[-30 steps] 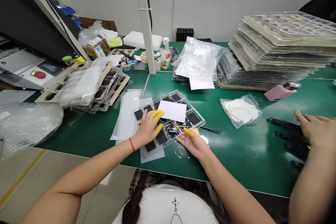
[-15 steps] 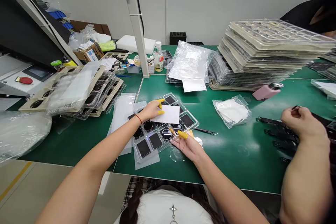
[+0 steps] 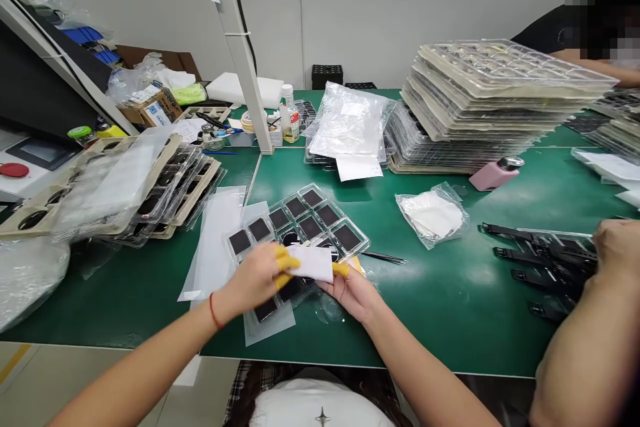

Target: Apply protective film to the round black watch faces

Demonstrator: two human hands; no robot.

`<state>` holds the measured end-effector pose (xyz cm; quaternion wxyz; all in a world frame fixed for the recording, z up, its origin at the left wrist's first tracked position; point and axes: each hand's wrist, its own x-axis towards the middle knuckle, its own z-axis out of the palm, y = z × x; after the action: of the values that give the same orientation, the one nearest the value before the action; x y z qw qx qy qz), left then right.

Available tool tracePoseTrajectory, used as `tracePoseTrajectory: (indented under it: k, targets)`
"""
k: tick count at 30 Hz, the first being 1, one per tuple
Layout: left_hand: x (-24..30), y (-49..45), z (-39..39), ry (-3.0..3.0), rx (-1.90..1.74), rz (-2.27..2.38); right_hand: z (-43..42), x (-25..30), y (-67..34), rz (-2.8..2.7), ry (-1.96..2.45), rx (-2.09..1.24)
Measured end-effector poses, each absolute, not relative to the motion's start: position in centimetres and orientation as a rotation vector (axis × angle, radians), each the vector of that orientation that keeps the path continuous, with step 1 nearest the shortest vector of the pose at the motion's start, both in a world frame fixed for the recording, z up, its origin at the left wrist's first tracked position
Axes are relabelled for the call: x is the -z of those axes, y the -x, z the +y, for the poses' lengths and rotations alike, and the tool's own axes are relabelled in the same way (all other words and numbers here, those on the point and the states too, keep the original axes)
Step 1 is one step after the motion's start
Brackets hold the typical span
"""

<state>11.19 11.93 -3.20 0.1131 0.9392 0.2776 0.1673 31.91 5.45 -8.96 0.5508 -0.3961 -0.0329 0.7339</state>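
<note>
A white wiping cloth (image 3: 315, 261) is pinched in the fingers of my left hand (image 3: 260, 277), over the front of a clear plastic tray (image 3: 361, 240). Yellow finger cots cover several of my fingertips. My right hand (image 3: 353, 290) is palm up at the tray's near right edge, its cotted thumb against the cloth's right end; its fingers are closed and what they hold is hidden behind the cloth. In the tray compartments lie dark square pieces (image 3: 310, 227) and a few round black glossy discs (image 3: 291, 239). Thin dark tweezers (image 3: 385, 258) rest right of the tray.
White sheets (image 3: 215, 233) lie left of the tray. Stacked trays stand at left (image 3: 150, 193) and back right (image 3: 490, 107). A bagged pack of wipes (image 3: 433, 213), a pink bottle (image 3: 495, 173) and black straps (image 3: 530, 257) are to the right, where another person's hand (image 3: 617, 247) works.
My left hand has drawn the cloth toward me, uncovering the tray's far compartments, and the cloth now meets my right thumb. The other person's hand has moved right. The view has shifted slightly.
</note>
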Motion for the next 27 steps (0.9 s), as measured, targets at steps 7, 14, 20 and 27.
tracePoseTrajectory:
  k: [7, 14, 20, 27]
  targets:
    - [6.5, -9.2, 6.8, -2.715, -0.746, 0.873, 5.3, 8.8, -31.8, -0.102, 0.946, -1.745]
    - [3.8, -10.9, 12.7, -2.513, -0.972, 1.165, 5.5, 9.1, -32.1, -0.060, 0.983, -1.757]
    - [3.7, -15.1, 14.6, -2.818, -0.741, 0.996, 5.7, 9.1, -32.2, -0.066, 0.958, -1.772]
    - [7.4, -16.6, 12.3, -2.827, -0.250, 0.564, 5.5, 9.6, -32.1, -0.147, 0.921, -1.761]
